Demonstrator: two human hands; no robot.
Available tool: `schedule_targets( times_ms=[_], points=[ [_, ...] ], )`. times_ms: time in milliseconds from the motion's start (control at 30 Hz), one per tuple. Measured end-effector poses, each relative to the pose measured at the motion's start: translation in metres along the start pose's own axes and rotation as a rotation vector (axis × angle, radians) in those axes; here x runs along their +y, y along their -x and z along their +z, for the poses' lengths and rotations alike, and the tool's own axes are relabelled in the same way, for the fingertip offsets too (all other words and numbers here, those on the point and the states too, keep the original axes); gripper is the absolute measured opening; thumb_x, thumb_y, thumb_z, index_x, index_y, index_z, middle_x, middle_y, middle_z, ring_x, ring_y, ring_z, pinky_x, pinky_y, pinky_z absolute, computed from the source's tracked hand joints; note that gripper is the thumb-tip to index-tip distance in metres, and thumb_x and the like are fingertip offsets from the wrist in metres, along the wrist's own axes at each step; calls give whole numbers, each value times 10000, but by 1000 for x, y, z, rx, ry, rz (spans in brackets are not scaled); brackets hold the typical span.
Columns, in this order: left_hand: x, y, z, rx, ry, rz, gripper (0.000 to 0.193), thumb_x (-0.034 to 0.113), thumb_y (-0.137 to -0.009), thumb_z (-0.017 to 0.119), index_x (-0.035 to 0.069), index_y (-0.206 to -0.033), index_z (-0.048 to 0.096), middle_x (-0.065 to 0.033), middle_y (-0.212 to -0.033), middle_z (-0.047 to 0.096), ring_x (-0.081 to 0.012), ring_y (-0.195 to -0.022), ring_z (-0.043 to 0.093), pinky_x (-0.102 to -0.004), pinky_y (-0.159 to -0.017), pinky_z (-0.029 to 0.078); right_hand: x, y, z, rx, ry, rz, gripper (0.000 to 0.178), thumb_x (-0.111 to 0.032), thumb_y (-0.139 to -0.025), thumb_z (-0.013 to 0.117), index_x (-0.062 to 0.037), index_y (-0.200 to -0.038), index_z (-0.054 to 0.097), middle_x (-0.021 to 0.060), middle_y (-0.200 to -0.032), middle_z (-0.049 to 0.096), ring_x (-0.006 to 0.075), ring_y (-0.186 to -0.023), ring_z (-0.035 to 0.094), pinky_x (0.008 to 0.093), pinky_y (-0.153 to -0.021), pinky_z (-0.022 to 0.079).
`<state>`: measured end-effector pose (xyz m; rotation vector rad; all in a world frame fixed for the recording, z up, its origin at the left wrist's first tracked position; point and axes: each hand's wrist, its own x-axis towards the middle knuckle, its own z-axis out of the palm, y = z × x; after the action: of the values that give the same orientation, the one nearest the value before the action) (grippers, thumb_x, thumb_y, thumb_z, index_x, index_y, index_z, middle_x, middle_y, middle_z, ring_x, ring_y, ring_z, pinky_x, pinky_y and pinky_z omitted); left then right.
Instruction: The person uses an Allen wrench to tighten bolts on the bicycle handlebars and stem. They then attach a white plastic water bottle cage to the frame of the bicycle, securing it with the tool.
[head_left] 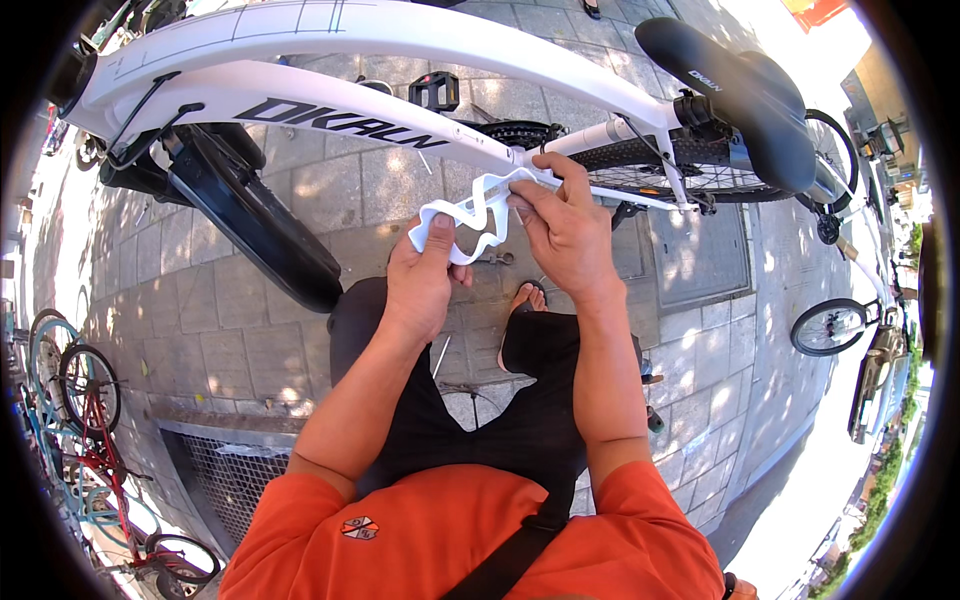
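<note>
A white bottle cage (468, 214) is held up between my two hands, just below the white bicycle frame (400, 42). My left hand (420, 280) pinches its left end, thumb on top. Higher up, my right hand (572, 228) grips the right end, with thumb and fingers closed around it. The cage's right end comes close to the lower frame tube; I cannot tell whether they touch. Behind the hands, the black crankset (515, 132) and a pedal (434, 92) show.
A black saddle (735, 100) sits at upper right, a black front fender (250, 215) at left. On the paving lie a small metal piece (497, 258) and a square cover (702, 258). A metal grate (230, 478) and parked bicycles (105, 450) are lower left; another bicycle (830, 327) stands right.
</note>
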<state>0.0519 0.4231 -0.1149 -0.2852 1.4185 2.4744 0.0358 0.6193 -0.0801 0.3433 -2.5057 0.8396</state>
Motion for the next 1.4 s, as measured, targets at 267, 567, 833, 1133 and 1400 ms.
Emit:
schedule_targets(
  times_ms=[267,567,833,1133,1400],
  points=[
    [-6,2,-2,-43,-74,80,325,354,-1110,568,31,-1121,610,-21,-797,605,-80,-641,538,-279,-580,488,7,6,16,64,-284,124,174,-120,-900,799,-75,-1068,792,99,-1145,674,259,-826,721,339,-727,571],
    [-5,3,0,-58,-162,45,285,333,-1115,555,50,-1083,573,-13,-793,570,-93,-650,511,-287,-599,475,-4,5,14,41,-293,307,170,-131,-900,798,-49,-1048,793,112,-1130,672,262,-877,726,346,-768,576],
    [-4,3,1,-47,-131,39,303,341,-1113,562,40,-1127,593,-6,-787,574,-81,-644,507,-277,-583,472,-3,8,21,54,-201,256,158,-165,-924,764,-73,-1052,775,108,-1135,684,297,-825,741,386,-728,586],
    [-7,2,-1,-58,-167,65,275,318,-1119,551,45,-1118,582,-2,-797,562,-82,-656,494,-280,-595,472,-4,9,27,170,-119,213,146,-154,-918,767,-95,-1051,777,116,-1098,716,310,-823,743,391,-701,591],
    [3,5,1,-26,-47,-35,250,330,-1103,584,83,-1066,564,18,-778,502,-91,-642,483,-294,-587,462,-19,1,17,52,-267,546,271,-190,-906,803,-27,-1112,732,158,-1013,744,281,-796,728,355,-688,568]
  ],
)
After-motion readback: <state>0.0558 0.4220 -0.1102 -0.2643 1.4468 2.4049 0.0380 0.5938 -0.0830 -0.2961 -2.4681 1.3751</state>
